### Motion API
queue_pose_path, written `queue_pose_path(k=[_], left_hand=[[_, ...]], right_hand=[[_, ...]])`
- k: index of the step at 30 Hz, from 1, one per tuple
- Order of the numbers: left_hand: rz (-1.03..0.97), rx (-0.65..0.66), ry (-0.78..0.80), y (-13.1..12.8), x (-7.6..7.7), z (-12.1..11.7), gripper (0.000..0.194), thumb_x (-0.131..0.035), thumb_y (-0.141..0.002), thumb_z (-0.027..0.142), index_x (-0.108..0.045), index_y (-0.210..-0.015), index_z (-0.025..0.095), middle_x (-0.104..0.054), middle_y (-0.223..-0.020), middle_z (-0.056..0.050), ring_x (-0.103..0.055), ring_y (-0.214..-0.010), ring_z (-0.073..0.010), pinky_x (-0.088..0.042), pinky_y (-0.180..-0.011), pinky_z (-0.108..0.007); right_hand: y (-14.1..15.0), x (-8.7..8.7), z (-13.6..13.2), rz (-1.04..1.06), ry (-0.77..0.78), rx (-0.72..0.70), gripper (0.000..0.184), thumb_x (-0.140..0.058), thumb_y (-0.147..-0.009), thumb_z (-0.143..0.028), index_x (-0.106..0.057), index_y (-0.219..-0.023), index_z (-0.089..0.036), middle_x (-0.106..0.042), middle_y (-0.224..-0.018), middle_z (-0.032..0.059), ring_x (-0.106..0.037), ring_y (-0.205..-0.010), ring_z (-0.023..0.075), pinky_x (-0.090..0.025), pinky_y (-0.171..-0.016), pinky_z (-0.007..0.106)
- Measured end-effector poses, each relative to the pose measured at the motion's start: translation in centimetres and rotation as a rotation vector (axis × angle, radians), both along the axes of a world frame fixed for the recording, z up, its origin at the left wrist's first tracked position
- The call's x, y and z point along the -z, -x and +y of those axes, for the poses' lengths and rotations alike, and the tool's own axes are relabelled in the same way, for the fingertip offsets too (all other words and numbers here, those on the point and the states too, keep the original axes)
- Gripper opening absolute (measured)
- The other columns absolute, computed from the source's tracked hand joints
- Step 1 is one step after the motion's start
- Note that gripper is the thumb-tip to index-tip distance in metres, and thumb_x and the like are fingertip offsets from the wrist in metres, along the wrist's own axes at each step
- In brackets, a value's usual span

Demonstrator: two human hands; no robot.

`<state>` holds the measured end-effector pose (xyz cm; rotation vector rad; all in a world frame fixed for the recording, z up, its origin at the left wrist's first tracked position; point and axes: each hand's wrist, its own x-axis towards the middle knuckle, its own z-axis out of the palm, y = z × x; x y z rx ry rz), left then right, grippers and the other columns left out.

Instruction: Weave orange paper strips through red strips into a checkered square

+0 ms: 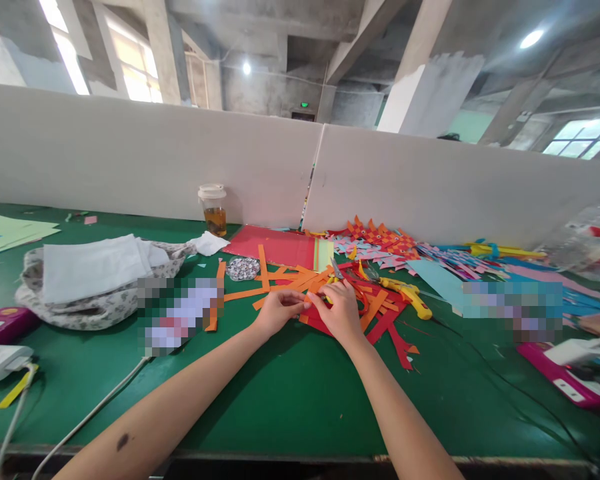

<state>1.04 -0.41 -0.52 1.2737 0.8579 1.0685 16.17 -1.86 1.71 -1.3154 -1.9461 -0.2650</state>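
Note:
My left hand and my right hand meet over the middle of the green table, both with fingertips pinched. Between them is a small piece of orange paper, partly hidden by the fingers. Loose orange paper strips lie beyond and to the left of the hands. Red paper strips are spread to the right and below. A pair of scissors rests just past my right hand, which covers part of it. Right of that hand lies a yellow glue gun.
A bag of googly eyes, red sheets and a lidded cup of tea stand farther back. Woven orange-and-red paper pieces are piled at right. A cloth bundle sits left; power strips and cables lie at the sides.

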Motion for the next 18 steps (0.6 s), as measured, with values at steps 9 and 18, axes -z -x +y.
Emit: queue_pose_path(k=[9,18], left_hand=[[-0.016,-0.004,0.037,-0.04,-0.13,0.03,0.036,-0.075,-0.052,0.040,-0.066,-0.074,0.013,-0.065,-0.066,-0.003,-0.055,-0.057,-0.0101,-0.041,-0.048,-0.019],[-0.026,0.001,0.033,-0.02,-0.03,0.04,0.034,-0.075,-0.054,0.037,-0.065,-0.074,0.012,-0.063,-0.066,-0.003,-0.054,-0.057,-0.0092,-0.041,-0.048,-0.019]], right_hand=[[0.03,0.06,-0.02,-0.017,-0.016,-0.011,0.021,-0.049,-0.083,-0.032,-0.054,-0.066,-0.021,-0.061,-0.068,0.0011,-0.052,-0.072,0.0181,-0.032,-0.088,0.039],[0.03,0.13,0.00,-0.016,-0.001,0.000,0.020,-0.050,-0.083,-0.033,-0.053,-0.067,-0.021,-0.061,-0.069,0.0010,-0.052,-0.073,0.0183,-0.030,-0.091,0.041]])
